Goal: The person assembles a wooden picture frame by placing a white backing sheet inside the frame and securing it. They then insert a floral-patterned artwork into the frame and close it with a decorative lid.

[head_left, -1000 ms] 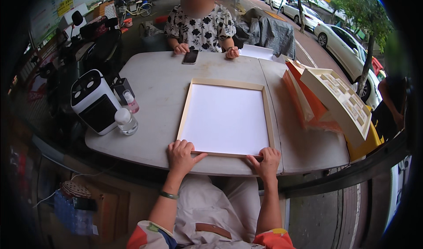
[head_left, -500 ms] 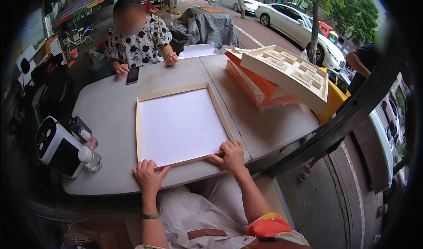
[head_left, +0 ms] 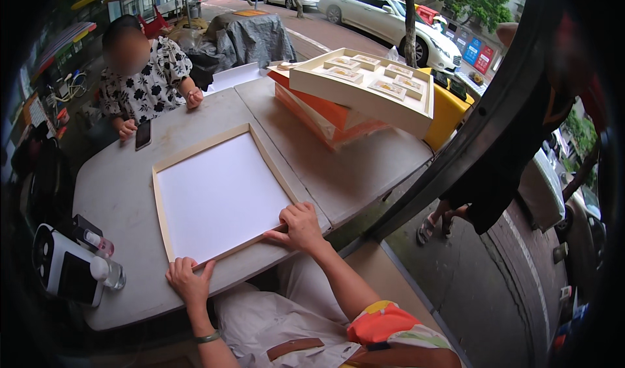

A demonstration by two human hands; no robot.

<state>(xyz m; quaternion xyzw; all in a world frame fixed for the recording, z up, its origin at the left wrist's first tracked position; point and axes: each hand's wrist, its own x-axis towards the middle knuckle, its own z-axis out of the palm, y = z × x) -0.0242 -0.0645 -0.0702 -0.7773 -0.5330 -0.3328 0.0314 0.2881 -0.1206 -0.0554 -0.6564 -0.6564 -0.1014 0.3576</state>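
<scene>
A shallow square cream box (head_left: 221, 195) with a white inside and low walls lies flat on the table in front of me, with nothing in it. My left hand (head_left: 189, 282) grips its near left corner, thumb against the near wall and fingers over the edge. Around the near right corner, my right hand (head_left: 299, 228) is closed with its thumb along the near wall. Parts of both corners are hidden by my fingers.
A cream tray (head_left: 355, 101) holding several small square pieces rests tilted on an orange package (head_left: 306, 114). Left stand a white-and-black device (head_left: 71, 273) and a clear bottle (head_left: 116, 277). Opposite sits a person (head_left: 146, 85) beside a phone (head_left: 143, 135). Right rises a dark post (head_left: 449, 173).
The view has turned rightward, so the table and box appear farther left and slightly rotated. Both hands keep hold of the box. A passer-by at the right shows more fully.
</scene>
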